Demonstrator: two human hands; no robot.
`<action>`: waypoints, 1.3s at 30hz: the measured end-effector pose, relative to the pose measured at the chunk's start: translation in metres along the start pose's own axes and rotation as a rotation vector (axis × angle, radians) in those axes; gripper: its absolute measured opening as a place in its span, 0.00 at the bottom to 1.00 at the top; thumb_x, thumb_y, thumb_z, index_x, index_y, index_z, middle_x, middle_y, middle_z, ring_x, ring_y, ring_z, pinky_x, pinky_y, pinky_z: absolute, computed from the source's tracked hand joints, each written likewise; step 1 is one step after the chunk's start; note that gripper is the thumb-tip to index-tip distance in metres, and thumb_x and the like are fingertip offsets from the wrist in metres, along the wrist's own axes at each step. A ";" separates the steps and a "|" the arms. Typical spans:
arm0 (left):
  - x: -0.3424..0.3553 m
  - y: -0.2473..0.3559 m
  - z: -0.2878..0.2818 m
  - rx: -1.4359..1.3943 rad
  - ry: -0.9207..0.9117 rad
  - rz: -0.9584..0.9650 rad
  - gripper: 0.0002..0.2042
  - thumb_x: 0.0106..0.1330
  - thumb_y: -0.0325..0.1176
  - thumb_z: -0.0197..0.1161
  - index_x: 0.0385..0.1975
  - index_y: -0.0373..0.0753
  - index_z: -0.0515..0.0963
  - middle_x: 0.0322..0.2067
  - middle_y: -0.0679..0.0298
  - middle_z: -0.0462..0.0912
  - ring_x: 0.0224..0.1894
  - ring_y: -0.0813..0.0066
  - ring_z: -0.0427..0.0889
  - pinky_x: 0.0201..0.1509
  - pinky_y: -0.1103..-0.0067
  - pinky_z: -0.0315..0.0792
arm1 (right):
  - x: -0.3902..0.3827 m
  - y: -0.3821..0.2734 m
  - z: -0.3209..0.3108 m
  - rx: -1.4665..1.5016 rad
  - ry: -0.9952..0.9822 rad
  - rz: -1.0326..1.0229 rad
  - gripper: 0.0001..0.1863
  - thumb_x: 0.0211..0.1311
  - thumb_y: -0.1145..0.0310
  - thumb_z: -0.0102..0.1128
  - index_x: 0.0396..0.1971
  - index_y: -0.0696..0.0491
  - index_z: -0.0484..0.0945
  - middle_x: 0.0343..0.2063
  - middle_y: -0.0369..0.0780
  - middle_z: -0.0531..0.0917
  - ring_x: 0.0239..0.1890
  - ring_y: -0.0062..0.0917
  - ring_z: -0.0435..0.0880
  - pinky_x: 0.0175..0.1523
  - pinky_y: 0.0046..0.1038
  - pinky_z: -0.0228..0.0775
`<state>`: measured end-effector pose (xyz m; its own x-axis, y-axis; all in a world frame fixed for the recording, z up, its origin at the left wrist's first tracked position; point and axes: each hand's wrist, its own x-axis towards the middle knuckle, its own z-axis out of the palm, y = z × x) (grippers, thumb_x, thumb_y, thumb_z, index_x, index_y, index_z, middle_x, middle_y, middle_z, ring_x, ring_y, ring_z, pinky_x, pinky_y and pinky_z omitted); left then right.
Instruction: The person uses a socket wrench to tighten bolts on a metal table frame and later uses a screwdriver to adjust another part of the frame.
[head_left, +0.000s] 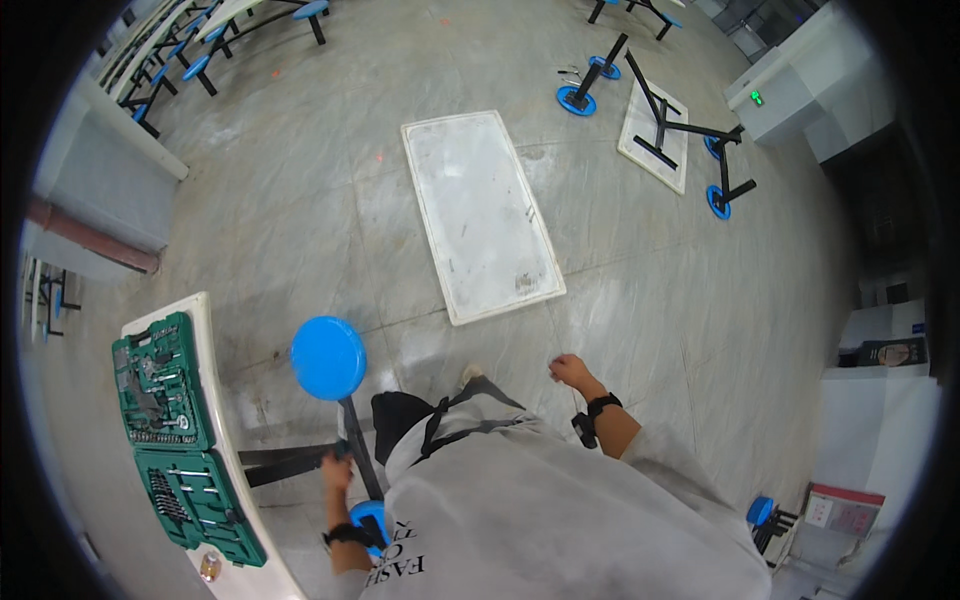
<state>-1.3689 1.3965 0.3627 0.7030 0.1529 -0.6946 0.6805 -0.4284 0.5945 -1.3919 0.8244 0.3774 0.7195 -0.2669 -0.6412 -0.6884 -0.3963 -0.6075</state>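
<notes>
My left hand (337, 472) is low beside the black metal frame (362, 450) that joins two blue round stool seats. A small dark piece shows at its fingertips; blur hides whether the hand grips it or only touches the frame. One blue seat (329, 358) is ahead of that hand, and another (369, 523) lies partly behind my wrist. My right hand (572, 372) hangs over the floor with curled fingers, and I see nothing in it. On the white tabletop (213, 375) at left lies an opened green tool case (160, 385) with sockets and wrenches.
A white table panel (480, 215) lies flat on the floor ahead. Far right, an upturned table (655, 135) has black legs and blue seats. More tables with blue stools (200, 65) stand far left. A white pillar (105, 180) rises at left, and a red-topped box (845, 508) is at right.
</notes>
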 end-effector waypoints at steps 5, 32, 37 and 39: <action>0.006 0.158 -0.032 -0.038 0.109 0.196 0.08 0.53 0.31 0.59 0.22 0.34 0.69 0.12 0.66 0.69 0.13 0.79 0.69 0.15 0.79 0.63 | 0.074 -0.126 -0.004 0.265 0.018 -0.113 0.14 0.55 0.63 0.53 0.31 0.60 0.76 0.22 0.38 0.79 0.24 0.21 0.77 0.30 0.23 0.69; 0.552 0.678 0.019 0.681 -0.207 0.474 0.18 0.42 0.41 0.64 0.19 0.27 0.75 0.17 0.45 0.76 0.24 0.50 0.77 0.30 0.66 0.69 | 0.303 -0.308 -0.047 0.552 0.167 0.374 0.15 0.56 0.61 0.51 0.36 0.57 0.76 0.27 0.38 0.81 0.27 0.22 0.80 0.28 0.23 0.69; 0.598 0.734 0.047 0.560 -0.214 0.481 0.14 0.46 0.36 0.64 0.14 0.30 0.73 0.10 0.58 0.73 0.12 0.69 0.73 0.18 0.72 0.66 | 0.403 -0.323 -0.086 0.551 0.176 0.416 0.14 0.52 0.62 0.54 0.30 0.58 0.77 0.22 0.39 0.81 0.21 0.22 0.79 0.22 0.22 0.68; 0.597 0.748 0.051 0.538 -0.244 0.336 0.11 0.48 0.31 0.64 0.13 0.34 0.70 0.08 0.65 0.69 0.08 0.75 0.67 0.11 0.78 0.64 | 0.444 -0.344 -0.122 0.485 0.132 0.436 0.14 0.53 0.62 0.53 0.30 0.58 0.77 0.23 0.39 0.81 0.22 0.22 0.80 0.24 0.23 0.69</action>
<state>-0.4501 1.1221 0.3723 0.7486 -0.2445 -0.6163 0.1908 -0.8107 0.5534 -0.8241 0.7346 0.3587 0.3500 -0.4310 -0.8317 -0.8598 0.2046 -0.4679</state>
